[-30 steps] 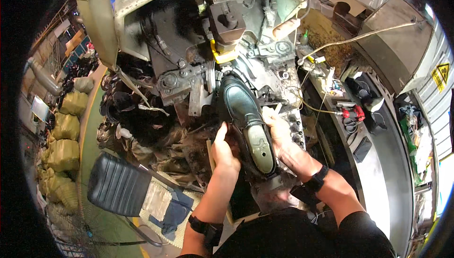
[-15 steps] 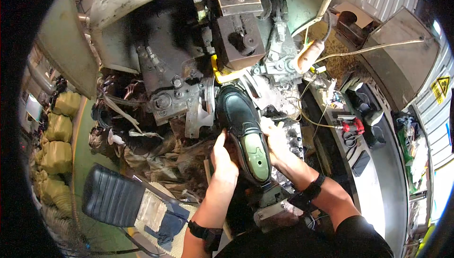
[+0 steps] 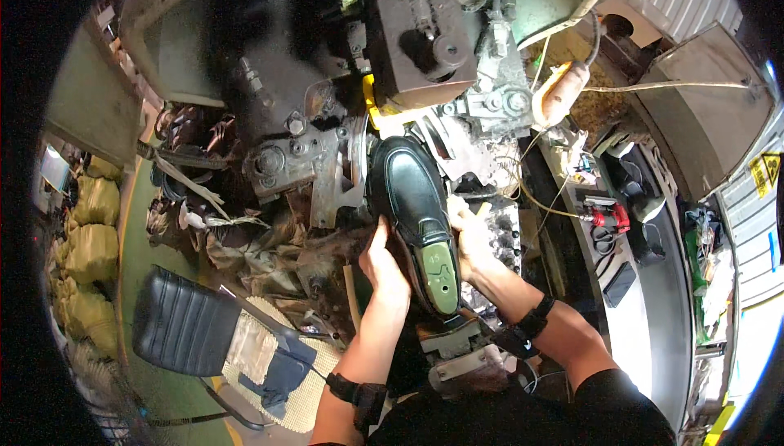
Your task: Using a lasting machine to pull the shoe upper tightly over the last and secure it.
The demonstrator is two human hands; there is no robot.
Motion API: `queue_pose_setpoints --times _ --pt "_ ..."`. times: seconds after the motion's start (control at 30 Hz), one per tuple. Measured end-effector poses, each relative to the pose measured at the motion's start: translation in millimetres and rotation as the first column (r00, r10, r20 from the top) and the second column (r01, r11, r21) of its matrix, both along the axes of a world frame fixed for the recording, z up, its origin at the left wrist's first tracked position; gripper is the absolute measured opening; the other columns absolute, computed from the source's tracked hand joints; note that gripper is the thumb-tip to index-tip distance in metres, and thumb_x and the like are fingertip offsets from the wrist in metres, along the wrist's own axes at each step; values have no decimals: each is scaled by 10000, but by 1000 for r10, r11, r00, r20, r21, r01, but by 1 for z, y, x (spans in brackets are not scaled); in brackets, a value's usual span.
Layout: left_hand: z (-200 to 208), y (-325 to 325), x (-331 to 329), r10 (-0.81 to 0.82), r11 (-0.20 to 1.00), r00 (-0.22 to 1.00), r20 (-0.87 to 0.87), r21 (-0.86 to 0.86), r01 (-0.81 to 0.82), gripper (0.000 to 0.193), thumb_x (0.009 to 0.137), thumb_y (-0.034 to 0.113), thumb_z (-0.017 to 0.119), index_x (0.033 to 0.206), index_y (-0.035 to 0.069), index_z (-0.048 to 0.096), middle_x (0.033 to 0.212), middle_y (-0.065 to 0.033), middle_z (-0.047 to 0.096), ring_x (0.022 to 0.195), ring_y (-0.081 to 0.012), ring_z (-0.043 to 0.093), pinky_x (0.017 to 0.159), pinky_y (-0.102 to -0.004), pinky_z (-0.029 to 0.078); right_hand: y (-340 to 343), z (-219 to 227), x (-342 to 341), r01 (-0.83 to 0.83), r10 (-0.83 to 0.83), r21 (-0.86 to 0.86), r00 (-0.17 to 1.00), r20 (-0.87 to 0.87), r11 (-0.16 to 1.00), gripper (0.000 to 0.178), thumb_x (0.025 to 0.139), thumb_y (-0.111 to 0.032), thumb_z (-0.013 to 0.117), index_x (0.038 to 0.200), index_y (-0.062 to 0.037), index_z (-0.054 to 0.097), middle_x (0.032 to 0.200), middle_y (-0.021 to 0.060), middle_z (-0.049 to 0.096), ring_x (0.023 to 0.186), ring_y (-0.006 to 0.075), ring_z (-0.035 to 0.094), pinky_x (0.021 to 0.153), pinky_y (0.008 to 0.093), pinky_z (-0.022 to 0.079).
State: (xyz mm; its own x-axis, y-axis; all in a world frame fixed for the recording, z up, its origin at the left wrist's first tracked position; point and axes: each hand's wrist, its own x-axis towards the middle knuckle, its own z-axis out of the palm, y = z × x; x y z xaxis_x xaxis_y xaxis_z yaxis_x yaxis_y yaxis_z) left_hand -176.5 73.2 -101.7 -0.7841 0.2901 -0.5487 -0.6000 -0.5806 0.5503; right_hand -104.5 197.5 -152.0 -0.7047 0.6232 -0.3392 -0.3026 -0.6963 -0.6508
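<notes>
Between my two hands is a black leather shoe [image 3: 402, 189], toe pointing away from me. A green shoe last [image 3: 440, 274] with a small hole near its heel end fills the shoe's opening. My left hand [image 3: 384, 266] is closed on the shoe's left side, thumb up along the edge. On the opposite side my right hand [image 3: 472, 238] grips it near the instep, its fingers partly hidden. The toe lies just below a yellow bracket [image 3: 377, 109] of a dark, greasy machine [image 3: 425, 50]. Under the heel end is a metal support [image 3: 449, 338].
An orange-beige handheld lamp [image 3: 563, 95] hangs on its cable to the right of the machine head. On the right-hand bench lie a red tool [image 3: 608, 218] and a black phone-like slab [image 3: 621, 284]. A black chair [image 3: 184, 319] stands at lower left, before stacked yellow sacks [image 3: 91, 254].
My view has shifted, so the machine appears higher and closer. Both hands still hold the shoe, which sits slightly further left in view and a little straighter.
</notes>
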Motion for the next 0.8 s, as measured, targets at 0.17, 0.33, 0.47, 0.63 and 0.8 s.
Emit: queue_pose_setpoints --times 0.17,0.33,0.47,0.63,0.8 --pt "-26 3 -7 -5 1000 999 -53 -24 4 281 938 214 743 1035 -49 730 1044 -93 715 922 -195 644 870 -332 498 -1 -3 -2 -3 4 11 996 -89 1000 441 987 -192 636 1407 -108 534 1346 24 575 1308 179 457 1246 440 66" --pt "-42 5 -7 -10 996 985 -174 -89 -5 263 944 242 754 999 -15 750 961 -31 713 828 -134 613 768 -295 486 -6 -1 -10 142 -144 80 989 17 987 506 965 -197 681 1422 -106 485 1336 31 584 1213 176 542 1092 393 423" --pt "-39 8 -6 -2 991 991 -135 -131 -16 256 940 233 762 1004 -14 750 959 -37 725 822 -127 636 759 -292 512 -3 -4 -12 90 -88 84 996 -28 992 490 976 -226 664 1429 -118 513 1318 9 565 1264 114 469 1218 416 30" --pt "-32 9 -6 18 996 997 -76 -91 -25 312 929 266 771 1036 -26 744 1002 -64 736 847 -161 673 760 -318 550 2 -18 -7 -6 31 237 994 -103 972 304 1010 -289 609 1266 -124 610 1087 -57 571 1128 47 505 1206 503 -146" --pt "-25 9 -6 -10 1000 999 -53 -27 9 349 922 282 775 1065 -34 735 1023 -80 733 853 -181 679 780 -326 558 4 -14 -4 -86 64 -97 976 -208 992 221 1031 -307 577 1174 -154 644 1065 -66 577 1120 59 516 1165 544 -227"
